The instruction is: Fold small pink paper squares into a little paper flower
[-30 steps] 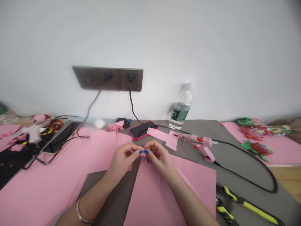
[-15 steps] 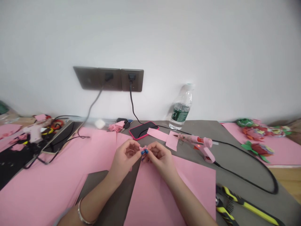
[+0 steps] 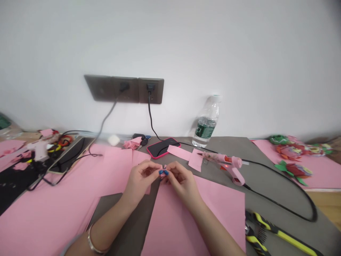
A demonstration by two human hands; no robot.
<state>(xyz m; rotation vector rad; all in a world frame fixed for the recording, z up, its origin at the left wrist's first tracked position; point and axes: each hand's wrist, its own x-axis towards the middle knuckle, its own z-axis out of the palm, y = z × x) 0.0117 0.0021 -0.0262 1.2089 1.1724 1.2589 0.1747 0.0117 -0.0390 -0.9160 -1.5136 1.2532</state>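
Note:
A small piece of pink paper (image 3: 163, 168) is pinched between the fingertips of both hands, above the edge of a large pink sheet (image 3: 176, 217). My left hand (image 3: 141, 179) grips its left side with thumb and fingers. On the right side, my right hand (image 3: 182, 179) holds it the same way. The two blue-nailed thumbs nearly meet in front of the paper and cover part of it. Beyond the hands lies a phone with a pink edge (image 3: 163, 148). Pink paper strips (image 3: 179, 153) rest just right of the phone.
A pink glue gun (image 3: 226, 161) with a glowing red light lies at the right, its black cable looping around. Behind it a water bottle (image 3: 205, 128) leans on the wall. Yellow-black pliers (image 3: 287, 238) are front right, paper flowers (image 3: 294, 170) far right, another phone (image 3: 70, 154) at left.
The fingertips have shifted slightly on the small paper, and the two thumbs now sit more level with each other. The view has moved a little; objects on the table stay in place.

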